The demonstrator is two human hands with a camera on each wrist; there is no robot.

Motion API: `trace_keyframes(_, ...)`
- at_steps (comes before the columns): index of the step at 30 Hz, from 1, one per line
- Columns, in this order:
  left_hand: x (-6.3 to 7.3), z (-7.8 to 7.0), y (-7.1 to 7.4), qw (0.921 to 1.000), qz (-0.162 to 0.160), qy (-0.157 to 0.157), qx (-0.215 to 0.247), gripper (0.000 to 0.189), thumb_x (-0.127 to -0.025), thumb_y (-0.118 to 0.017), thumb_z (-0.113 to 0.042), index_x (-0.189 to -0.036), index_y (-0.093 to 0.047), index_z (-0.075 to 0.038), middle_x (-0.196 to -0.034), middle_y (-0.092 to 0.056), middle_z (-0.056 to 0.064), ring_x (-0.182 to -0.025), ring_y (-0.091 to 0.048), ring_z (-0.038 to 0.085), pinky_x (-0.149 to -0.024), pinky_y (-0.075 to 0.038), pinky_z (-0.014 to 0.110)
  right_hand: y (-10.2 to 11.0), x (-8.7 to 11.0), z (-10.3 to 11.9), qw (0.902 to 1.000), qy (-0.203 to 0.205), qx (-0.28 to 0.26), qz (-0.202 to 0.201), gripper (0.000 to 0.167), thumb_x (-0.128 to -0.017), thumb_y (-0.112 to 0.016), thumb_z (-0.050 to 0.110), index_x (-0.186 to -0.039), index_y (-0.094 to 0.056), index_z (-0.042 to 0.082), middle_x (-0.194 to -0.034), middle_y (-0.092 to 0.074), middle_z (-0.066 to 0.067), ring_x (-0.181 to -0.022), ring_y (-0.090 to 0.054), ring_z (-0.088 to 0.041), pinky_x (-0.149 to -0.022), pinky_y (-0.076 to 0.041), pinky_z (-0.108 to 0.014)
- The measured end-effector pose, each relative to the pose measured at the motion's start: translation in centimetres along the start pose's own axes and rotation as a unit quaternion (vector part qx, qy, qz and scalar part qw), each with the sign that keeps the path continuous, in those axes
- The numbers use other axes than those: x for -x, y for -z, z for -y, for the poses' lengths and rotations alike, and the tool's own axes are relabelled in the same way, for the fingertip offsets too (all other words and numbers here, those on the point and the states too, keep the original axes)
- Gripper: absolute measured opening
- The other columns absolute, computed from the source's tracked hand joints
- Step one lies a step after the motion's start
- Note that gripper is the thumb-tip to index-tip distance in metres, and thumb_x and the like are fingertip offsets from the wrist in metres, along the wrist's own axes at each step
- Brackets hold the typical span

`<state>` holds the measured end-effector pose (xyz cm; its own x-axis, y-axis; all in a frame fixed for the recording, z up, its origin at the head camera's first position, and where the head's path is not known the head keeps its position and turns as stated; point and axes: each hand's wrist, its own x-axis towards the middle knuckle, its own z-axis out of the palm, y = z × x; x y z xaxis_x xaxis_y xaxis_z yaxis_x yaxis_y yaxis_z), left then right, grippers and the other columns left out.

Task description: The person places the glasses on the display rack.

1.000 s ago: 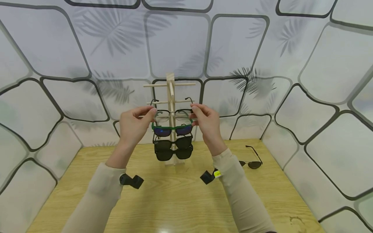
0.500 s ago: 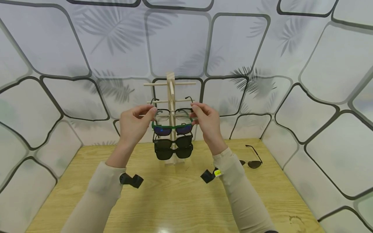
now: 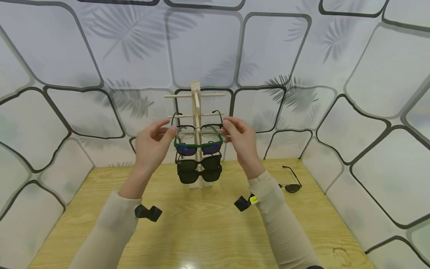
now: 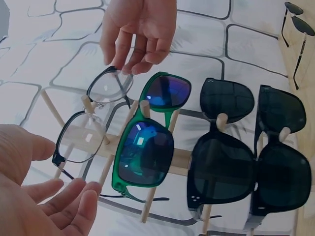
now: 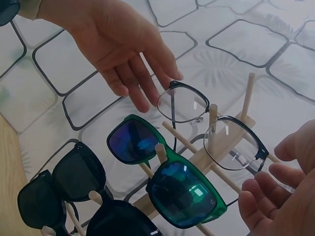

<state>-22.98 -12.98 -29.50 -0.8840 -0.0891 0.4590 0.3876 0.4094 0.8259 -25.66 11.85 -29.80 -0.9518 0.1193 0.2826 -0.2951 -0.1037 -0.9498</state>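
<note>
A pair of clear eyeglasses with a black browline (image 3: 211, 125) rests on the wooden display stand (image 3: 196, 89), its temples pointing back. My left hand (image 3: 152, 144) is beside its left hinge, thumb and fingers apart around that corner without gripping it. At the opposite hinge my right hand (image 3: 243, 145) has its thumb and fingers parted in the same way, as the right wrist view shows. Just below hang green-framed sunglasses (image 4: 145, 152) with blue mirrored lenses. Lower down are two black sunglasses, the upper pair (image 3: 211, 163) and the lower pair (image 3: 189, 176).
Thin-framed dark sunglasses (image 3: 292, 188) lie on the wooden table (image 3: 201, 231) to the right, partly hidden by my right sleeve. A bare peg (image 3: 215, 95) crosses the stand's top. Patterned walls (image 3: 208, 48) enclose the back and sides.
Both hands have let go of the clear eyeglasses and moved slightly outward, the left to the left and the right to the right. The eyeglasses stay on the stand.
</note>
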Motion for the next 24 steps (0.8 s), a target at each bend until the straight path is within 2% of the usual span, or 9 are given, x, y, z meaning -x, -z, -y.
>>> trace_keyframes(4, 1.2, 0.5, -0.1, 0.9998, -0.018, 0.003, 0.000, 0.046, -0.105, -0.067, -0.031, -0.147, -0.063, -0.012, -0.120, -0.076, 0.017, -0.107, -0.073, 0.029, -0.079, -0.051, 0.018, 0.9, 0.1, -0.3, 0.9999, 0.002, 0.015, -0.006, 0.031, -0.105, -0.068, 0.020, -0.129, -0.072, 0.002, -0.090, -0.072, 0.002, -0.083, -0.070, -0.015, -0.067, -0.059, -0.025)
trace_keyframes(6, 2.0, 0.7, -0.4, 0.9994, -0.032, 0.005, 0.009, 0.043, -0.105, -0.067, -0.028, -0.145, -0.064, -0.011, -0.121, -0.076, 0.017, -0.105, -0.073, 0.025, -0.078, -0.050, 0.014, 1.4, 0.2, -0.6, 0.9998, -0.002, 0.018, -0.012, 0.030, -0.105, -0.068, 0.020, -0.128, -0.072, 0.001, -0.089, -0.072, 0.004, -0.081, -0.070, -0.013, -0.066, -0.059, -0.025)
trace_keyframes(9, 3.2, 1.0, -1.0, 0.9985, -0.048, -0.006, 0.027, 0.037, -0.104, -0.069, -0.020, -0.139, -0.068, -0.007, -0.117, -0.076, 0.019, -0.095, -0.071, 0.008, -0.078, -0.050, 0.011, 2.3, 0.4, -1.3, 0.9994, -0.009, 0.025, -0.021, 0.028, -0.104, -0.069, 0.020, -0.126, -0.073, 0.002, -0.088, -0.071, 0.007, -0.080, -0.070, -0.010, -0.066, -0.059, -0.024)
trace_keyframes(11, 4.0, 1.1, -1.4, 0.9982, -0.046, -0.004, 0.039, 0.035, -0.103, -0.069, -0.018, -0.136, -0.069, -0.005, -0.116, -0.076, 0.019, -0.091, -0.067, -0.001, -0.078, -0.051, 0.012, 2.9, 0.6, -1.8, 0.9991, -0.014, 0.030, -0.025, 0.029, -0.105, -0.068, 0.020, -0.127, -0.072, 0.002, -0.091, -0.071, 0.006, -0.080, -0.069, -0.009, -0.067, -0.059, -0.024)
trace_keyframes(13, 4.7, 1.2, -1.8, 0.9981, -0.039, 0.001, 0.048, 0.032, -0.103, -0.069, -0.016, -0.133, -0.070, -0.005, -0.115, -0.075, 0.018, -0.090, -0.065, -0.005, -0.078, -0.052, 0.013, 3.6, 0.8, -2.4, 0.9987, -0.020, 0.039, -0.027, 0.030, -0.105, -0.068, 0.021, -0.128, -0.072, 0.003, -0.093, -0.071, 0.007, -0.081, -0.069, -0.009, -0.068, -0.059, -0.025)
trace_keyframes(18, 6.3, 1.2, -3.0, 0.9966, -0.020, 0.012, 0.079, 0.029, -0.102, -0.071, -0.011, -0.130, -0.071, -0.003, -0.111, -0.074, 0.017, -0.090, -0.066, -0.004, -0.078, -0.053, 0.014, 5.0, 1.2, -3.5, 0.9969, -0.028, 0.063, -0.037, 0.034, -0.106, -0.067, 0.023, -0.131, -0.070, 0.001, -0.096, -0.070, 0.008, -0.083, -0.069, -0.009, -0.068, -0.059, -0.023)
trace_keyframes(24, 8.0, 1.3, -5.1, 0.9936, 0.005, -0.001, 0.113, 0.028, -0.099, -0.072, -0.006, -0.127, -0.071, -0.001, -0.109, -0.074, 0.017, -0.089, -0.068, 0.000, -0.075, -0.054, 0.016, 6.5, 1.6, -4.7, 0.9952, -0.039, 0.070, -0.055, 0.030, -0.105, -0.068, 0.022, -0.126, -0.072, 0.002, -0.091, -0.071, 0.009, -0.080, -0.069, -0.008, -0.067, -0.059, -0.024)
